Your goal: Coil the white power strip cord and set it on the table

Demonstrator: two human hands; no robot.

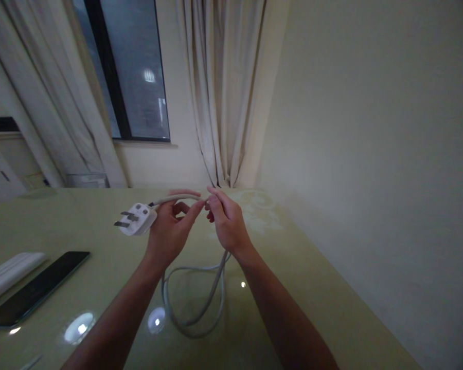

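Observation:
A white three-pin plug (138, 219) sticks out to the left beside my left hand (171, 226), its metal pins facing left. From the plug a grey-white power cable (177, 197) runs along the top of my left hand, which pinches it between thumb and fingers. Close by on the right, my right hand (228, 220) is closed on the same cable, thumb on top. The rest of the cable hangs below my right hand and lies in loose loops on the table. Both hands are above the tabletop; the fingers partly hide the cable between them.
At the left of the glossy greenish table (111, 288) lie a dark flat tablet-like slab (38, 288) and a long white object (13, 272). A plain wall (370, 154) borders the table on the right. Curtains (231, 92) and a window (139, 67) stand behind.

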